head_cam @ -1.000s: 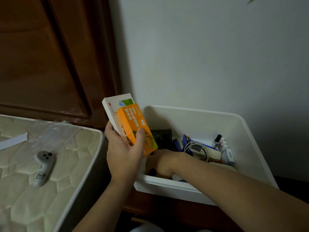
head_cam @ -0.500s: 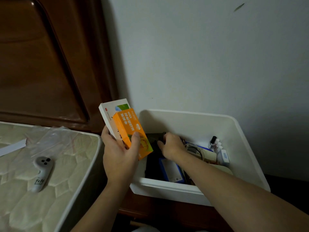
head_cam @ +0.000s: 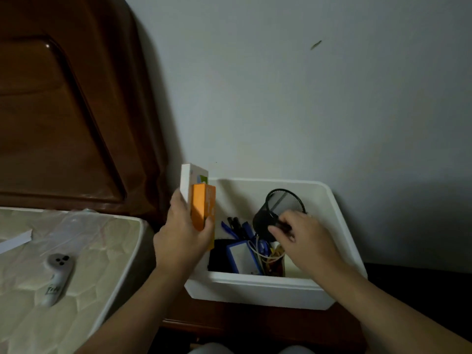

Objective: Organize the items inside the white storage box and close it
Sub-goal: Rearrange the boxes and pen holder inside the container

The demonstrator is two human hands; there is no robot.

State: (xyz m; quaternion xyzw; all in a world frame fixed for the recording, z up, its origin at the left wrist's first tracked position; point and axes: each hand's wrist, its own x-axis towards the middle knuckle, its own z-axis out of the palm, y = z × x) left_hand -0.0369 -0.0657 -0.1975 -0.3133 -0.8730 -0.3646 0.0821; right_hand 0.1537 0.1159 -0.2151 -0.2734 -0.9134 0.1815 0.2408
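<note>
Head view. The white storage box stands open against the pale wall, resting on a dark wooden surface beside the mattress. The left hand, just beside the box's left wall, has its fingers curled round two upright cartons held together: a white carton behind and an orange carton in front. The right hand, inside the box, grips a black mesh pen cup by its side, the cup tilted with its mouth toward the upper right. Below it lie blue and black pens, a blue-edged card holder, a loop of white cable and a flat black item. On the mattress: a white handheld controller, clear plastic wrap and a white paper strip. A brown headboard rises behind
</note>
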